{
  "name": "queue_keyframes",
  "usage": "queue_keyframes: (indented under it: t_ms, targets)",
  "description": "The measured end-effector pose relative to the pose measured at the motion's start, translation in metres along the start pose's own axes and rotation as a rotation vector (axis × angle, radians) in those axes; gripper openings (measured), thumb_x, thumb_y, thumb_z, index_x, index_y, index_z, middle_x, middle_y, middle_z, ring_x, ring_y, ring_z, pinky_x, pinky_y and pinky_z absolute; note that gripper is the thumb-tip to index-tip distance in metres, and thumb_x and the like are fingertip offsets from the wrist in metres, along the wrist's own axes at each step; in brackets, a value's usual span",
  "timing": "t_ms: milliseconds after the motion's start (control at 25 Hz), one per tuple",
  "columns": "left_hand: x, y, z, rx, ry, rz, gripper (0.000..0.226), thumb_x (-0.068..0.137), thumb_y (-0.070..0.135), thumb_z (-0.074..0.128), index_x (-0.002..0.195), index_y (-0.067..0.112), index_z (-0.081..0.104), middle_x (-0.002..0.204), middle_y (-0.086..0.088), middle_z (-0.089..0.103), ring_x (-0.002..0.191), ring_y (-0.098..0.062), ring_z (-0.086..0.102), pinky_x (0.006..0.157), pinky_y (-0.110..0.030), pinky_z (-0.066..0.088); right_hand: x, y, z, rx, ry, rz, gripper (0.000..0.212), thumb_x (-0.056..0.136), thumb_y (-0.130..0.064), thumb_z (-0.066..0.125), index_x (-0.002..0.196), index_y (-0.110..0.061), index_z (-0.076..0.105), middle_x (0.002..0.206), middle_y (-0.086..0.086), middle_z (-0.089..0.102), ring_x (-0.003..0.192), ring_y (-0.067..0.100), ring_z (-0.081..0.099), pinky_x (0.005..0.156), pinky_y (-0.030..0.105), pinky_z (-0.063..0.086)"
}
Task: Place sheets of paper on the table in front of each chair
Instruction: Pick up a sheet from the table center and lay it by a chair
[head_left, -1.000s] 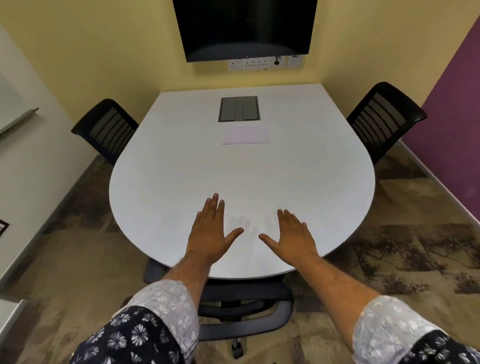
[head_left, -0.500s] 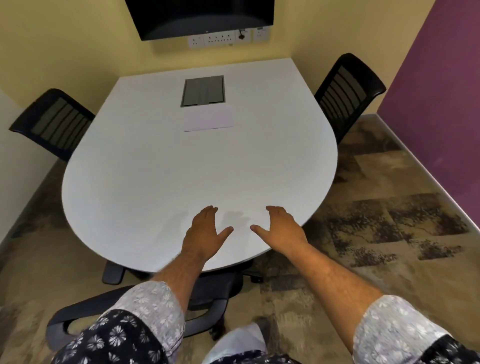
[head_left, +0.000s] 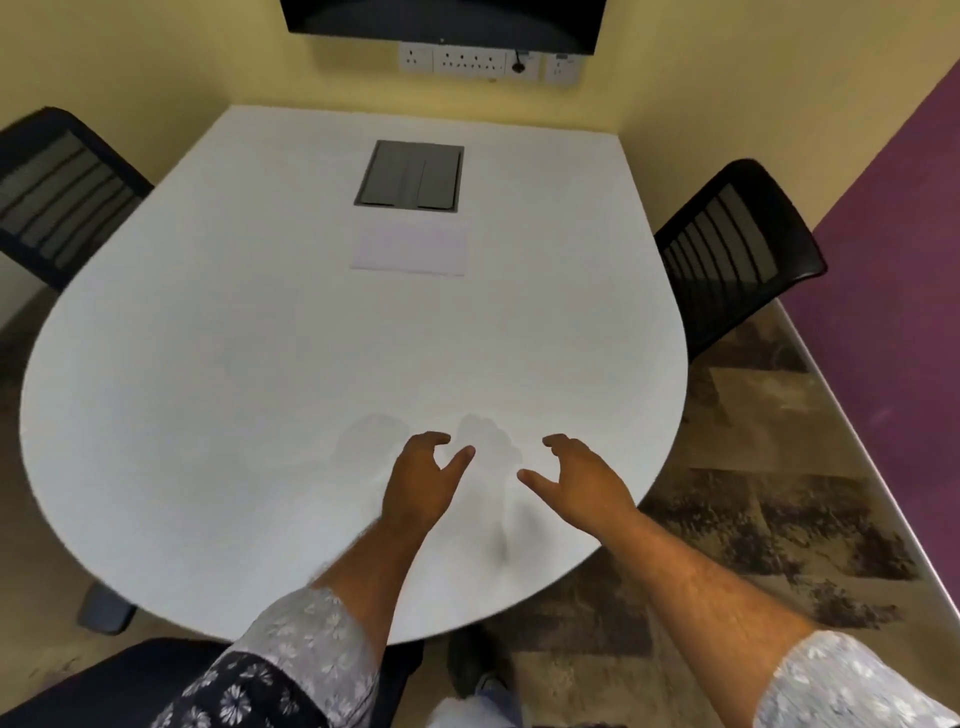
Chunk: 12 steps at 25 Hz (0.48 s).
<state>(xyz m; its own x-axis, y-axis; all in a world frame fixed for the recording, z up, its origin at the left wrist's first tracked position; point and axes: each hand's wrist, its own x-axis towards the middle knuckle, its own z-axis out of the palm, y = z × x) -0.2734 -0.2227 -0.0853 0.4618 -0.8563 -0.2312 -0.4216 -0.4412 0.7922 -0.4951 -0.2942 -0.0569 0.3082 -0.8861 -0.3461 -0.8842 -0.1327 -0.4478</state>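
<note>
My left hand (head_left: 421, 483) and right hand (head_left: 584, 480) have lifted off the table (head_left: 208, 364), fingers now curled, empty; the paper (head_left: 410, 245) lies beyond them, undistributed.

hands (head_left: 498, 483) lifted, fingers now curled

No words, numbers, brand names or signs can be read anywhere in this view. The sheets of paper (head_left: 410, 245) lying mid-table look blank, faintly pinkish white. The wall-mounted screen (head_left: 441, 21) is dark; a tiny pale mark on its lower bezel may be a logo, but it is too small to make out. The wall sockets (head_left: 470, 61) beneath it carry no legible markings.
</note>
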Motion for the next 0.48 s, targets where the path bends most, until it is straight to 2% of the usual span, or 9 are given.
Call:
queue_keyframes:
  t_ms: [360,480]
  targets:
    - [0.094,0.055,-0.016,-0.253,0.123,-0.108,0.045,0.091,0.046,0.075,0.128,0.020,0.068,0.130,0.006,0.068,0.117,-0.016,0.065,0.095,-0.032,0.053,0.128,-0.041,-0.044,0.108,0.036,-0.085,0.065,0.090,-0.064,0.066,0.142,-0.028,0.054,0.136,-0.005,0.065,0.115,0.017,0.067,0.093,0.037,0.054]
    - [0.107,0.058,-0.014,-0.359,0.146,-0.156,0.049,0.092,0.041,0.077,0.135,0.023,0.061,0.131,0.007,0.065,0.116,-0.015,0.064,0.085,-0.025,0.050,0.173,-0.053,-0.055,0.089,0.016,-0.152,0.059,0.091,-0.061,0.067,0.139,-0.028,0.056,0.132,-0.006,0.066,0.110,0.016,0.068,0.091,0.035,0.055]
